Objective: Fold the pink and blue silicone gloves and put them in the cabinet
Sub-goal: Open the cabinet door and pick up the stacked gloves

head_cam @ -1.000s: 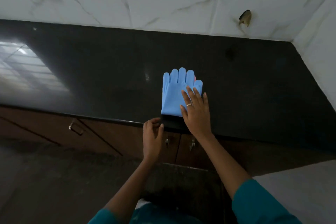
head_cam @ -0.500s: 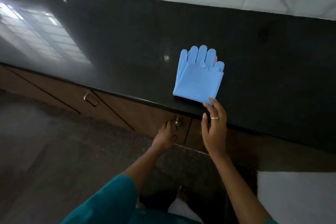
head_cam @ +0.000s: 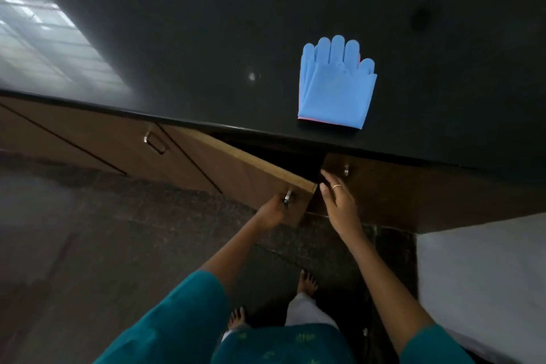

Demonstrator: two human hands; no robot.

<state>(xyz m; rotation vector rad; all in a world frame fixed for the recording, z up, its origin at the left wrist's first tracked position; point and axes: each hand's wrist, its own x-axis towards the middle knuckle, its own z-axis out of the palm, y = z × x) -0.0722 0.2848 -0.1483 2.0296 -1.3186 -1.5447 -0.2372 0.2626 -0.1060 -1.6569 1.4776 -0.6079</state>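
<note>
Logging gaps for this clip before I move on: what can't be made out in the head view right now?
- Pink glove: only a thin edge shows; the folded blue glove covers the rest.
- Cabinet inside: too dark behind the half-open door; contents unknown.
- Door handle: mostly hidden by the left hand gripping it.
- Right hand: contact with the other door cannot be judged.
- Wall mark: cut off by the top edge.

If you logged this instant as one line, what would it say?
left hand: gripping handle, cabinet door part open | right hand: empty | folded gloves: on counter
</note>
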